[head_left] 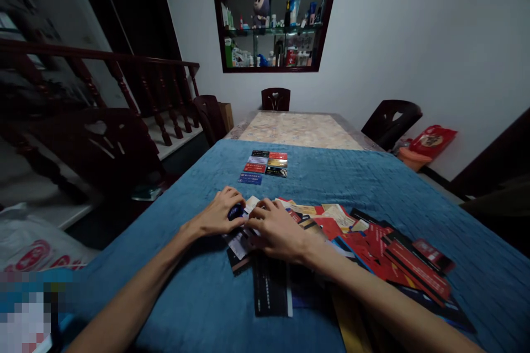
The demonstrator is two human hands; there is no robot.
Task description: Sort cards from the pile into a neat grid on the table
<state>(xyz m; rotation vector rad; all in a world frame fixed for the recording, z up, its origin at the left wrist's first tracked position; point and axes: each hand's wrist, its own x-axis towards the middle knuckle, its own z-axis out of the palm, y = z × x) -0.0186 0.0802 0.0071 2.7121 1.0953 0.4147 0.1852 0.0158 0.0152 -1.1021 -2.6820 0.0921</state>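
Note:
My left hand (pixel 221 214) is closed at the left end of a loose pile of cards and card sleeves, with a dark blue card (pixel 235 212) between thumb and fingers. Right beside it, my right hand (pixel 276 229) lies over the pile, its fingers curled and almost touching my left thumb; whatever is under them is hidden. Below the right hand a black card sleeve (pixel 271 287) sticks out toward me. Farther off, several cards lie flat in two columns, among them a blue card (pixel 250 178) and a black card (pixel 276 171).
Red sleeves (pixel 418 270) spread across the right of the pile. A blue cloth (pixel 182 187) covers the near table; beyond it is a patterned tabletop (pixel 298 128). Chairs (pixel 391 121) stand around it. A white plastic bag (pixel 37 242) sits at the left.

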